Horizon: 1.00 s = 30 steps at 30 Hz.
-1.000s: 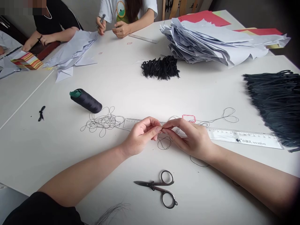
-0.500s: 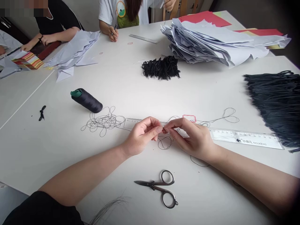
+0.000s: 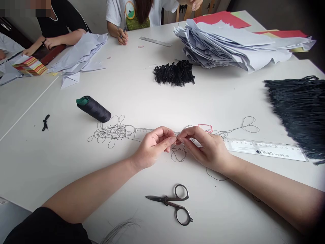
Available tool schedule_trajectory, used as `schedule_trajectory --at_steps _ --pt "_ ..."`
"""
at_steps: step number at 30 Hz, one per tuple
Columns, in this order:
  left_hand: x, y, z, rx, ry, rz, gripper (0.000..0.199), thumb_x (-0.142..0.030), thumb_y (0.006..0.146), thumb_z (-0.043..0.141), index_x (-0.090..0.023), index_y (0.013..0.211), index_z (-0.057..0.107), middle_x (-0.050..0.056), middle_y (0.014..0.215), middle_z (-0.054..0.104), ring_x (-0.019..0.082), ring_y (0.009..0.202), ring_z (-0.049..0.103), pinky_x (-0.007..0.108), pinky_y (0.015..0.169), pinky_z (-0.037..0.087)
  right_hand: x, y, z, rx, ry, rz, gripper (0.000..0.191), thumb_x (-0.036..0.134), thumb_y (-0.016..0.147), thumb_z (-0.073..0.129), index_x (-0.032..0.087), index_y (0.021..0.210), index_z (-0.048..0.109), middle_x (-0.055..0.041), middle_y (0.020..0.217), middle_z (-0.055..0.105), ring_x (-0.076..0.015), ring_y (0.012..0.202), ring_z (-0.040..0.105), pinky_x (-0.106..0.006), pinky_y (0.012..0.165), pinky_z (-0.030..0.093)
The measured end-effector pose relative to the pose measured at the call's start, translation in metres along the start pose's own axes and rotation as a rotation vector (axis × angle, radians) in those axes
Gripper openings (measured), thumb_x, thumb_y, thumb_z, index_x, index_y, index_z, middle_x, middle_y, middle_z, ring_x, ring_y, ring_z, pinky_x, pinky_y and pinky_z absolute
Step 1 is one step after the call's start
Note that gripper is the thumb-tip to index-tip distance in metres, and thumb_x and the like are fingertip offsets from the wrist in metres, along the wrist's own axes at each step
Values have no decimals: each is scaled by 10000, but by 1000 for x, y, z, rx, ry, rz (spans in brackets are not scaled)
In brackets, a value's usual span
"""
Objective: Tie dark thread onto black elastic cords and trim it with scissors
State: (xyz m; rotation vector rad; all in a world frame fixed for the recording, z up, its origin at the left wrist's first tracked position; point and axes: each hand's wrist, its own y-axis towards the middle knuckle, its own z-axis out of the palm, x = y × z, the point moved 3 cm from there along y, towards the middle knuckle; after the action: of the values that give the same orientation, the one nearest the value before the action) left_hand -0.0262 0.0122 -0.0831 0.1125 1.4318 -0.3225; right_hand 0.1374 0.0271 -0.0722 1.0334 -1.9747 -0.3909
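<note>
My left hand [image 3: 157, 145] and my right hand [image 3: 205, 145] meet fingertip to fingertip above a clear ruler [image 3: 266, 149]. Both are closed in a pinch on black thread; the pinched part is tiny and mostly covered by my fingers. Loops of the black thread [image 3: 179, 155] hang or lie just beneath my fingers. More of it lies in a loose tangle [image 3: 113, 132] to the left, beside a dark thread spool [image 3: 95, 109] with a green core, lying on its side. Metal scissors [image 3: 169, 203] rest on the table nearer to me, blades partly closed and pointing left.
A bundle of black cords [image 3: 297, 115] covers the ruler's right end. Farther back lie a smaller black bundle [image 3: 175, 73] and a tall paper stack [image 3: 228, 44]. Across the white table [image 3: 129, 91] sit other people; one person's hand [image 3: 123, 36] holds a pen. A small black bow [image 3: 46, 122] lies left.
My right hand has shifted very slightly left and up, its fingertips now closer to my left ones. Across the table, a person's raised hand has moved to the right.
</note>
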Motion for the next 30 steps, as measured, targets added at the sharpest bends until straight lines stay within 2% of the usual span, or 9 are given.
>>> schedule_trajectory --at_steps 20,30 --pt "0 0 0 17 10 23 224 -366 869 651 -165 839 556 -17 714 545 80 597 466 238 608 423 -3 -1 1 28 3 -39 163 62 935 474 217 984 476 -8 808 663 -101 644 636 -194 534 503" --pt "1 -1 1 -9 48 21 237 -389 861 644 -172 830 555 -19 709 528 85 598 463 240 598 418 -1 -2 1 73 -84 -19 133 87 943 416 214 976 439 -10 785 654 -92 549 567 -190 470 439"
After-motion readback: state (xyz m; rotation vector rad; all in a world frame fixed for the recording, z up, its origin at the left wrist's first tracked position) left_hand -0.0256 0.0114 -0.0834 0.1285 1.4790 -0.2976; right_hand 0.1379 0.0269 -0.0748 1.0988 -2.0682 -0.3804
